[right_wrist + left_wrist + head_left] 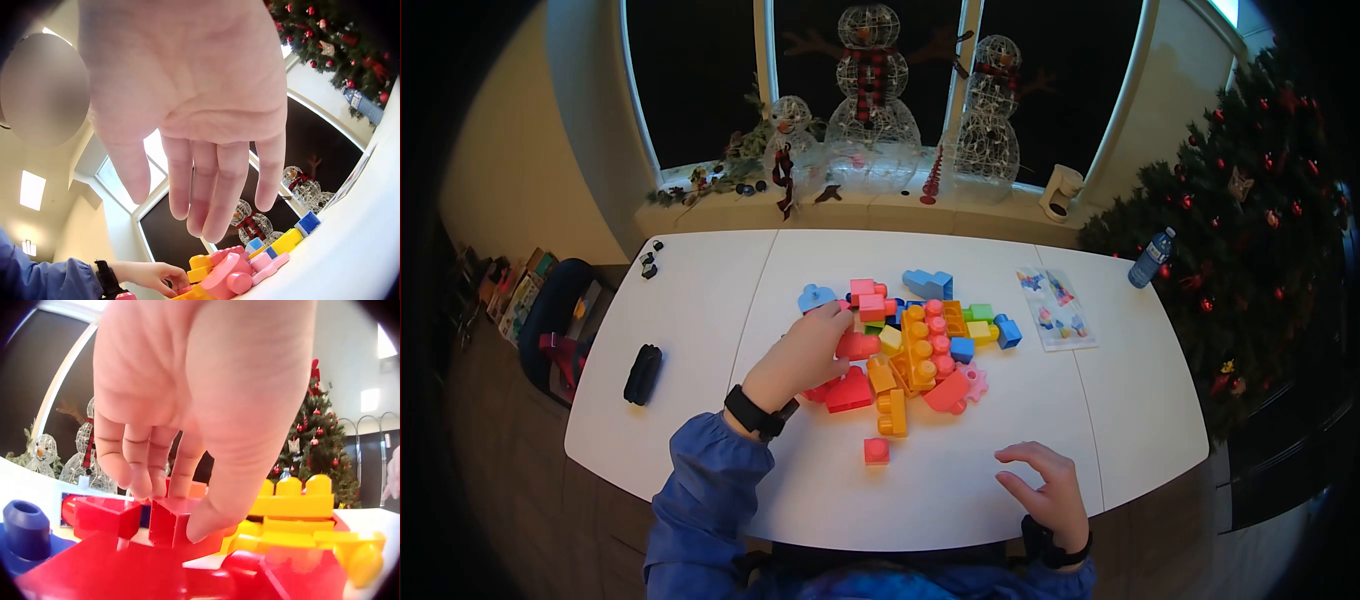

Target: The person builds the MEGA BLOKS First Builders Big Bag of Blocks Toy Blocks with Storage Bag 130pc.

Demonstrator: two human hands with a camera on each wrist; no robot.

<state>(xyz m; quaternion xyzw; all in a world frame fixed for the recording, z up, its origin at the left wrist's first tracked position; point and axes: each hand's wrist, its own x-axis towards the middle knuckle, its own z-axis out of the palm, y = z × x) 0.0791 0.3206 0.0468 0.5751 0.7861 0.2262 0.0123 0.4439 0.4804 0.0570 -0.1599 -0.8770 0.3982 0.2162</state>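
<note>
My left hand (802, 352) reaches into the left side of a pile of toy building blocks. In the left wrist view, its thumb and fingertips pinch a red building block (164, 522). More red blocks (850, 391) lie below that hand. Beside them, a long yellow-orange block (917, 348) with round studs stretches through the middle of the pile, next to a row of pink studs (937, 342). My right hand (1048, 490) is held over the table's front right part, fingers loosely bent and thumb apart, with nothing in it.
A small pinkish-red block (877, 452) sits alone in front of the pile. On the white table (700, 330) are a black case (643, 374) at left, a picture sheet (1057, 310) at right and a water bottle (1151, 258) at the far right corner.
</note>
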